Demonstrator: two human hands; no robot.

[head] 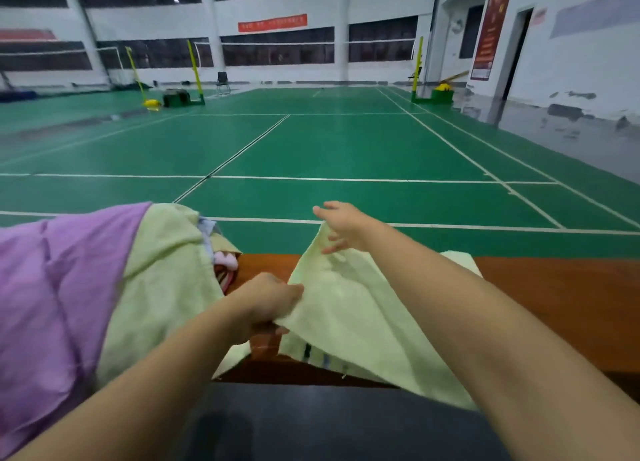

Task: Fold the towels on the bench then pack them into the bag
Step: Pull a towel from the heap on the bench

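In the head view, a pale yellow towel [349, 308] lay draped over the wooden bench [554, 297], its long axis running from the bench's near edge, where a striped hem hung over, toward the far edge and the green court floor [346, 148] beyond. The left hand [266, 301] was curled round the towel's left edge, pinching a fold of cloth just above the bench's surface. The right hand [341, 226] reached to the far corner of the same towel, past the bench's far edge, with fingers spread; its lower fingers seemed to catch the cloth, though whether they truly gripped it could not be told. The right hand was thus the farther one along the towel's length, and the left the nearer, so the fold would likely bring the far end back toward the person. The cloth looked soft, thick and limp, sagging between the hands. To the left of the bench's bare patch sat a heap with a purple cloth [52, 287] and another pale yellow towel [162, 270]. No bag was plainly visible.
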